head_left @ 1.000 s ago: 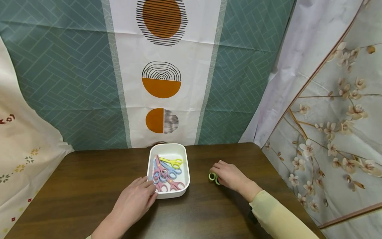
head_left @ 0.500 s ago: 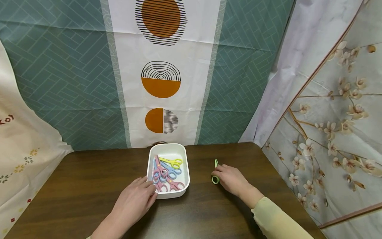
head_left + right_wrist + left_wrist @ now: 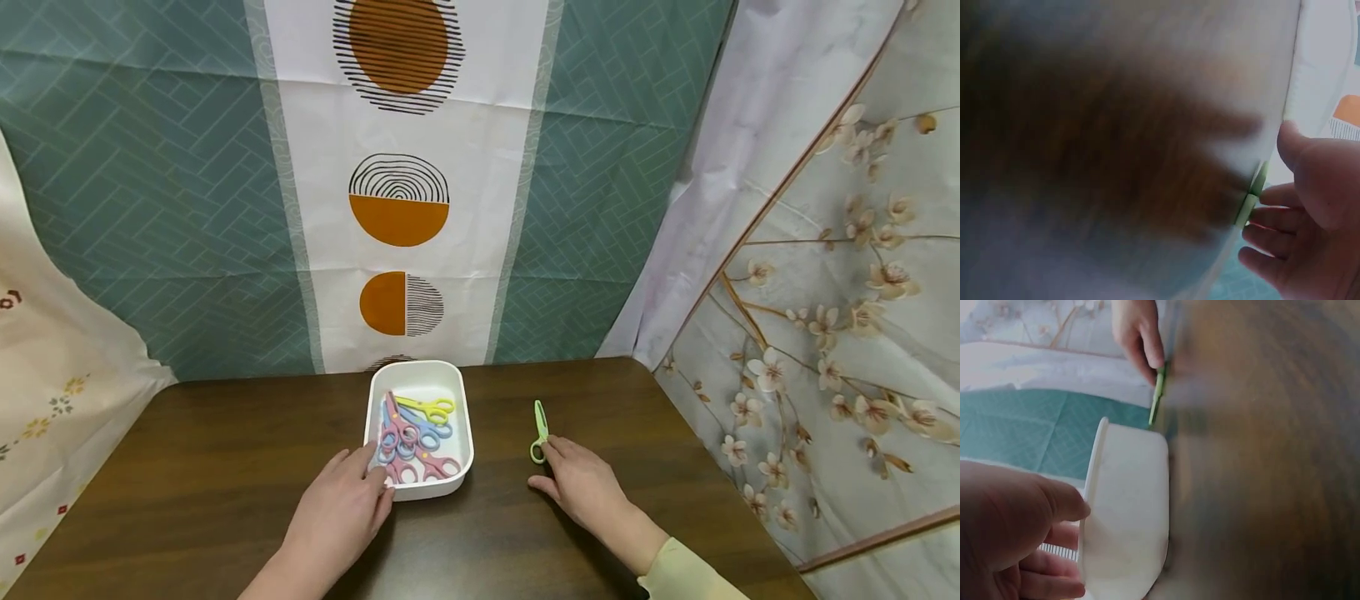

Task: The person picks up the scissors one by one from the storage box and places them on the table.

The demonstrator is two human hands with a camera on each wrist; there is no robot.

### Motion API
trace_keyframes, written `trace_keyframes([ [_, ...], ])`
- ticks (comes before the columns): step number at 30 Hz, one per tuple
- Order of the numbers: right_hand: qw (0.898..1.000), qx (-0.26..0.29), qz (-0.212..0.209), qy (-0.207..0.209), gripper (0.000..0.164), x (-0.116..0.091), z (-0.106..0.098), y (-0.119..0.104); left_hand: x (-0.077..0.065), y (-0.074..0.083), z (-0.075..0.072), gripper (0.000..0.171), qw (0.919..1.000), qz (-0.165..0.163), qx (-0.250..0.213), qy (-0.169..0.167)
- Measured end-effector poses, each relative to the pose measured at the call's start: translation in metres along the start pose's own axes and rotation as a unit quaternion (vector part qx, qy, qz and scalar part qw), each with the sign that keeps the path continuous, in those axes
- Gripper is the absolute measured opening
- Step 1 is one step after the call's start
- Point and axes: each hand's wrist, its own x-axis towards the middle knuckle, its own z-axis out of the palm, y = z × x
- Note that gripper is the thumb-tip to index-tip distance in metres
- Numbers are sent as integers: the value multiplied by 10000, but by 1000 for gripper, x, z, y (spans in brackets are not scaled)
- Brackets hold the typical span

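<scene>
A white plastic tray (image 3: 467,425) with several pairs of scissors in it stands on the brown table. My left hand (image 3: 337,510) holds its near left corner, the thumb at the rim in the left wrist view. To the right of the tray lies a pair of light green scissors (image 3: 539,425), closed, the tip pointing away from me. My right hand (image 3: 588,487) has its fingertips on the right handle loop of the green scissors, which they partly cover. The right thumb (image 3: 1291,140) stretches out apart from them.
Inside the tray, pink scissors (image 3: 401,429) overlap blue scissors (image 3: 427,433), with yellow scissors (image 3: 431,409) at the back. A patterned cloth (image 3: 187,250) hangs behind the table (image 3: 225,467). A flowered cloth (image 3: 810,375) hangs at the right.
The green scissors, earlier mostly covered by the right hand with two loops showing, now lie flat and in view. The right thumb has spread away. The left hand stays at the tray.
</scene>
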Motion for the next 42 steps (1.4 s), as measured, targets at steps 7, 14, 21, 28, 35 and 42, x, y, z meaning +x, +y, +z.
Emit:
trace_keyframes([
  [7,9983,-171,202,-527,71,-1,-6,1,-2,5,4,21,9987,251,225,370],
  [14,9962,-498,577,-411,72,-3,-7,16,-3,6,10,21,9969,430,222,628],
  [21,9954,-504,743,-322,68,-5,-1,43,-3,7,9,27,9971,408,109,631],
  [28,9889,-273,1049,-1012,68,-5,-5,67,-3,4,1,31,9991,157,181,337],
  [35,9857,-159,1108,-1264,68,-4,-7,92,-3,3,3,21,9988,245,256,327],
  [42,9913,14,942,-915,62,-3,-3,110,-3,5,4,20,9994,253,176,182],
])
